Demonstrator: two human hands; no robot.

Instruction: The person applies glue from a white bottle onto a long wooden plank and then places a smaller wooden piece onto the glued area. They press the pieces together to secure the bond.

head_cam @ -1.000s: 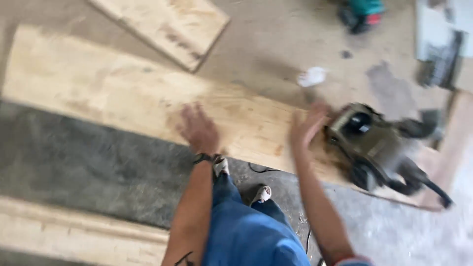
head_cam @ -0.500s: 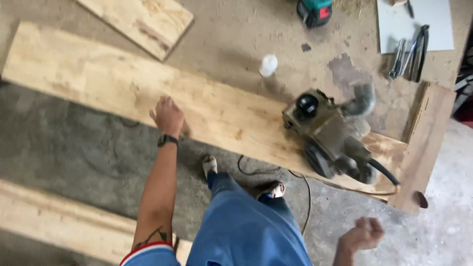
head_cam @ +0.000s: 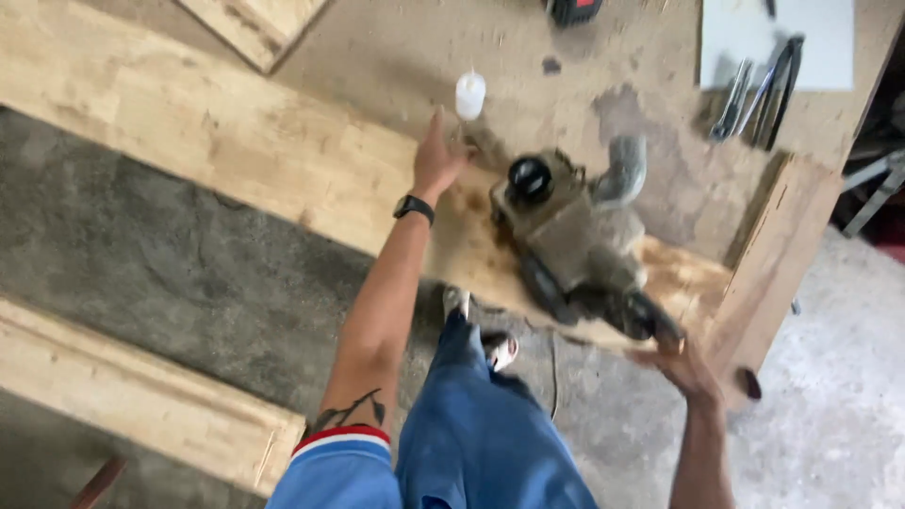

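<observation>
A long pale wooden plank (head_cam: 236, 141) lies across the concrete floor. On its right part sits a dusty olive-brown electric planer (head_cam: 570, 236) with a black knob. My left hand (head_cam: 436, 155), with a black wristwatch, reaches over the plank with fingers apart, just left of the planer's front and near a small white bottle (head_cam: 469, 94). My right hand (head_cam: 681, 363) is open at the planer's rear end by the plank's near edge, touching or almost touching the handle. The view is blurred.
A second board (head_cam: 778, 254) stands at the plank's right end. Another plank (head_cam: 132, 401) lies at the lower left, and a board piece (head_cam: 255, 24) at the top. Pliers (head_cam: 764, 85) rest by a white sheet (head_cam: 745, 33). My feet (head_cam: 500, 349) stand beside the plank.
My left hand has moved right along the plank toward the planer's front. My right hand has come up from below to the planer's rear end. The view has shifted.
</observation>
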